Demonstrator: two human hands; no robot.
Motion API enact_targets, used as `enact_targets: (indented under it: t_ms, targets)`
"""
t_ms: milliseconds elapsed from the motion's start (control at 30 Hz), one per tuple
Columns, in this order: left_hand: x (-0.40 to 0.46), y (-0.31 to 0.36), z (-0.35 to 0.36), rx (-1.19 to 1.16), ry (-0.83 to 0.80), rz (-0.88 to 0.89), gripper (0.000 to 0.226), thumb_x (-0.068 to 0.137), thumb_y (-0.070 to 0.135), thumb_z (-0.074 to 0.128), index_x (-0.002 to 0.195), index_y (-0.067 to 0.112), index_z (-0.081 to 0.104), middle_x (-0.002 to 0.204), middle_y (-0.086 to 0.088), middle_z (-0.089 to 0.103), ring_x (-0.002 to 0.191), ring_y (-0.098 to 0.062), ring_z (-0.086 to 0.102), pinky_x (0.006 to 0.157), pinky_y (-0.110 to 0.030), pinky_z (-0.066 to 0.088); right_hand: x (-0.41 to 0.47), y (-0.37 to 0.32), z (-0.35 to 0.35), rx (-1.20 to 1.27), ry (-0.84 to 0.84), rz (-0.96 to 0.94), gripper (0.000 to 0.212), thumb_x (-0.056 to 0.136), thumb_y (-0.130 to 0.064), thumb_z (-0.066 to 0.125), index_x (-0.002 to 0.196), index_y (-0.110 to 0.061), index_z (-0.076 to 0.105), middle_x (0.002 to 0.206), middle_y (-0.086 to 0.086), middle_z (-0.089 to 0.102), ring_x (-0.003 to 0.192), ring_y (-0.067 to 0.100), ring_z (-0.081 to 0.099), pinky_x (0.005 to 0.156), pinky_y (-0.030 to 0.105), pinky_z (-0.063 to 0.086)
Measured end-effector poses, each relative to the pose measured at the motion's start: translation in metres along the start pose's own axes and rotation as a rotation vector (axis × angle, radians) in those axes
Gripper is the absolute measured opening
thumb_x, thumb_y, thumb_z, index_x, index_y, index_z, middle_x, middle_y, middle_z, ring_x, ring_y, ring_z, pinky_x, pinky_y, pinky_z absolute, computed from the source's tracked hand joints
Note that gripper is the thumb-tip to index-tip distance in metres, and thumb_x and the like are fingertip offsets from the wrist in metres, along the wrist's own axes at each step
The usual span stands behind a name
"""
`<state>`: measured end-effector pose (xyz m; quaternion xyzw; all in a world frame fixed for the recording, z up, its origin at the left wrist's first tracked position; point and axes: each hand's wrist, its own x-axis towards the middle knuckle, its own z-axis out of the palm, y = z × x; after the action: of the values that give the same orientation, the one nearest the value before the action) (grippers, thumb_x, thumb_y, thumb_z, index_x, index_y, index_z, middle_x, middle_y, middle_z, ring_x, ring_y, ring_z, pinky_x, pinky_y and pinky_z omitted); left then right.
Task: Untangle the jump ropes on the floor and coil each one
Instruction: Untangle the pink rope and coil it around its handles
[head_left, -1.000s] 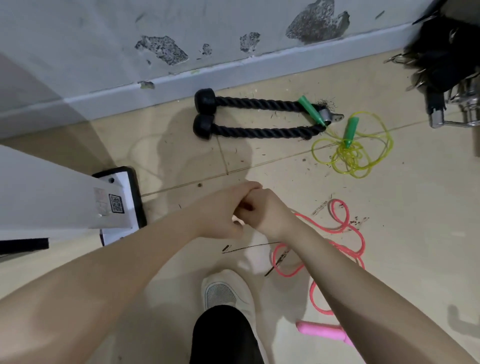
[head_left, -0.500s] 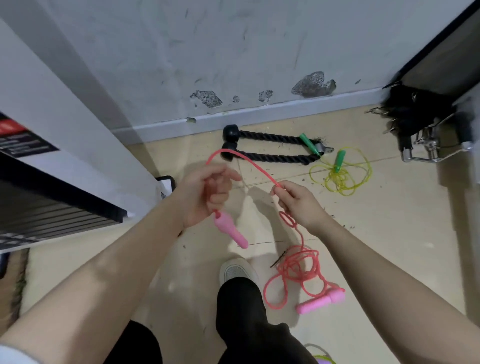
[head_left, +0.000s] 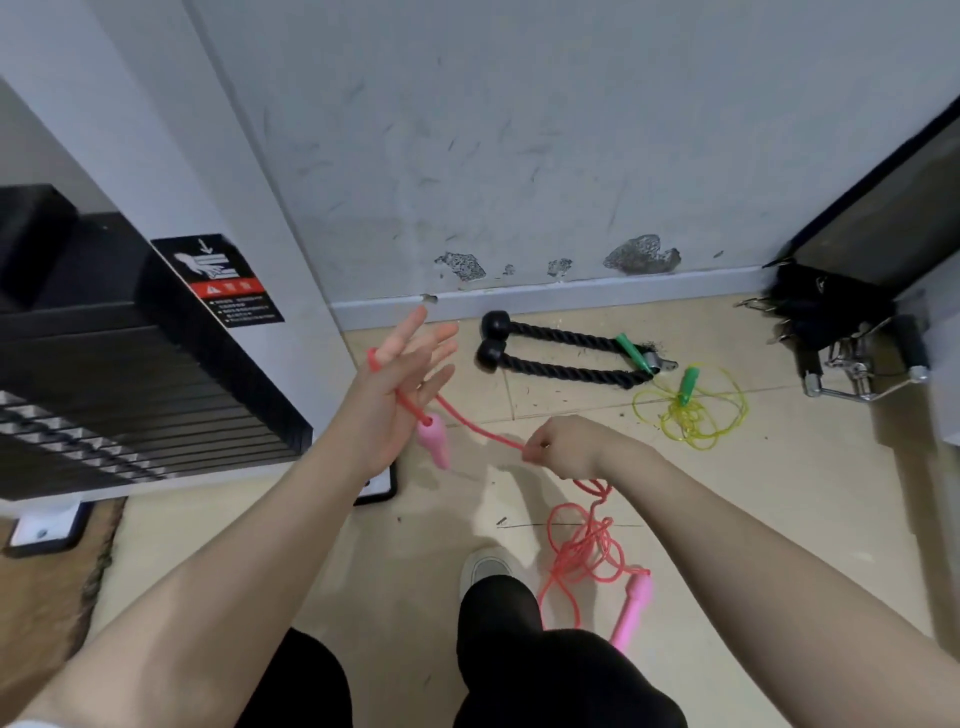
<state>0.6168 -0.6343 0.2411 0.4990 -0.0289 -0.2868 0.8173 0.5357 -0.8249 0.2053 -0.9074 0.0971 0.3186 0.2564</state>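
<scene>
Left hand (head_left: 402, 379) splayed, right hand (head_left: 563, 448) pinching.

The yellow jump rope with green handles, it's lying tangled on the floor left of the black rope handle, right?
Not quite. In the head view the yellow jump rope lies tangled on the floor right of the black rope handle, not left.

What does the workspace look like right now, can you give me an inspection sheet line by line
Surface: tiled floor, dusty, with debris specks.
Job's things: pink jump rope looped over the left hand, one handle dangling, rest tangled on the floor; yellow jump rope tangled near the wall, untouched.
Clutter: black rope attachment; metal cable handles.
Grips: left hand fingers spread, rope draped across; right hand pinches the rope.
Cables: nothing seen.
Surroundings: scuffed wall; weight stack on the left.
</scene>
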Motion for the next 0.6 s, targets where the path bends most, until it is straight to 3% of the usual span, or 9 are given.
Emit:
enact_targets:
  t_ms: [100, 167, 233, 267, 333, 400, 467, 533, 600]
  targets:
    - [0.007, -0.009, -0.001, 0.247, 0.161, 0.034, 0.038, 0.096, 0.007, 0.045, 0.134, 0.012, 0.040, 0.126, -0.003, 0.058, 0.121, -0.012, 0.052, 0.107, -0.026, 0.036, -0.031, -0.039, -0.006, 0.071, -0.261, -0.201, 0.027, 0.092, -0.026, 0.056, 0.114, -0.014, 0.066, 0.049, -0.011, 0.047, 0.046, 0.003, 0.042, 0.052, 0.015, 0.035]
    - [0.005, -0.014, -0.007, 0.383, 0.163, -0.003, 0.033, 0.101, 0.011, 0.037, 0.133, 0.006, 0.041, 0.120, -0.006, 0.062, 0.098, -0.010, 0.065, 0.088, -0.020, 0.050, -0.050, -0.061, -0.023, 0.094, -0.233, -0.370, 0.025, 0.090, -0.015, 0.060, 0.114, -0.014, 0.066, 0.040, -0.019, 0.046, 0.041, -0.001, 0.044, 0.048, 0.008, 0.032]
    - [-0.008, -0.014, -0.011, 0.435, 0.063, -0.074, 0.033, 0.103, 0.015, 0.032, 0.130, 0.001, 0.045, 0.091, -0.003, 0.070, 0.059, -0.010, 0.066, 0.052, -0.016, 0.049, -0.061, -0.073, -0.042, 0.161, -0.059, -0.473, 0.015, 0.088, -0.012, 0.063, 0.099, -0.008, 0.071, 0.039, -0.018, 0.044, 0.040, -0.001, 0.042, 0.046, 0.009, 0.030]
    - [-0.016, -0.012, -0.009, 0.487, 0.010, -0.115, 0.034, 0.103, 0.020, 0.031, 0.125, 0.001, 0.049, 0.077, 0.000, 0.070, 0.047, -0.011, 0.062, 0.043, -0.016, 0.044, -0.063, -0.075, -0.050, 0.236, 0.045, -0.504, 0.011, 0.086, -0.013, 0.065, 0.092, -0.006, 0.072, 0.040, -0.015, 0.043, 0.041, 0.001, 0.039, 0.045, 0.010, 0.028]
    - [-0.026, -0.004, 0.001, 0.558, -0.094, -0.196, 0.047, 0.101, 0.037, 0.028, 0.109, 0.004, 0.059, 0.058, 0.000, 0.064, 0.037, -0.014, 0.054, 0.038, -0.017, 0.036, -0.061, -0.075, -0.059, 0.460, 0.204, -0.538, 0.006, 0.084, -0.009, 0.067, 0.079, -0.009, 0.071, 0.047, -0.012, 0.048, 0.046, 0.001, 0.038, 0.047, 0.013, 0.031]
    - [-0.032, 0.010, 0.013, 0.506, -0.253, -0.299, 0.070, 0.089, 0.061, 0.024, 0.088, 0.006, 0.067, 0.046, -0.003, 0.053, 0.026, -0.011, 0.039, 0.033, -0.018, 0.019, -0.053, -0.072, -0.061, 0.672, 0.330, -0.551, 0.014, 0.080, -0.007, 0.071, 0.071, -0.016, 0.066, 0.061, 0.005, 0.057, 0.056, 0.010, 0.043, 0.051, 0.019, 0.034]
    - [-0.039, 0.024, 0.020, 0.373, -0.479, -0.366, 0.078, 0.076, 0.078, 0.036, 0.072, 0.008, 0.071, 0.038, 0.001, 0.046, 0.021, -0.004, 0.027, 0.035, -0.021, 0.007, -0.045, -0.072, -0.056, 0.810, 0.442, -0.534, 0.017, 0.075, -0.013, 0.075, 0.066, -0.018, 0.061, 0.066, 0.015, 0.053, 0.059, 0.019, 0.042, 0.052, 0.026, 0.034]
    - [-0.044, 0.037, 0.022, 0.227, -0.690, -0.317, 0.062, 0.070, 0.071, 0.059, 0.080, 0.012, 0.075, 0.038, 0.006, 0.048, 0.020, 0.002, 0.026, 0.034, -0.020, 0.009, -0.034, -0.072, -0.044, 0.918, 0.479, -0.497, 0.019, 0.076, -0.020, 0.072, 0.067, -0.019, 0.055, 0.065, 0.010, 0.049, 0.058, 0.015, 0.045, 0.055, 0.022, 0.038]
    - [-0.048, 0.048, 0.021, 0.116, -0.765, -0.208, 0.046, 0.074, 0.057, 0.066, 0.102, 0.020, 0.074, 0.054, 0.007, 0.063, 0.022, 0.003, 0.023, 0.030, -0.016, 0.015, -0.021, -0.066, -0.020, 0.901, 0.393, -0.433, 0.022, 0.082, -0.027, 0.067, 0.065, -0.021, 0.054, 0.066, 0.005, 0.050, 0.063, 0.014, 0.049, 0.066, 0.026, 0.042]
